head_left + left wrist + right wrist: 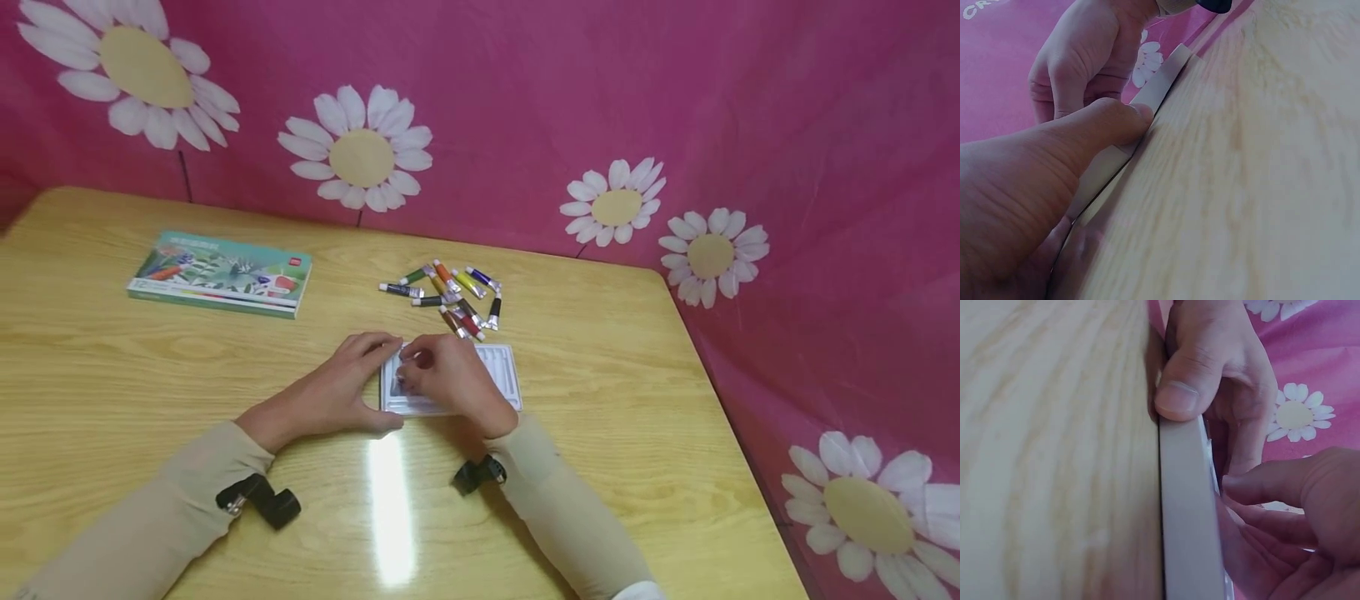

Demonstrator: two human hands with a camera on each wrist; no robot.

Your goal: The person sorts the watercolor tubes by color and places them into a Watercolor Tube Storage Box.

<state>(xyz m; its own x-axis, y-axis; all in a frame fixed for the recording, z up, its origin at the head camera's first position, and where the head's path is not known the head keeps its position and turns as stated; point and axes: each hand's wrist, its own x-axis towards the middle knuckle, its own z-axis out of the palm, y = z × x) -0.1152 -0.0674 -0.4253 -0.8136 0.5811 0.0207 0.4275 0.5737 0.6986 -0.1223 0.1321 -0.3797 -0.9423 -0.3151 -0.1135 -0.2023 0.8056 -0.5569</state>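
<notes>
A white slotted tray (501,375) lies on the table in front of the person. My left hand (341,390) holds its left end, thumb at the near corner and fingers at the far corner. In the left wrist view the thumb (1125,122) presses along the tray's pale side wall (1160,81). My right hand (457,375) is bent over the left part of the tray, its fingertips down at the slots. I cannot tell whether a paint tube is between them. Beyond the tray lies a loose pile of small paint tubes, among them a yellow tube (470,284) and a red tube (472,314).
A teal illustrated box (221,273) lies flat at the back left of the wooden table (615,433). Behind the table hangs a pink cloth (495,100) with large daisies. The nearest tubes lie close to the tray's far edge.
</notes>
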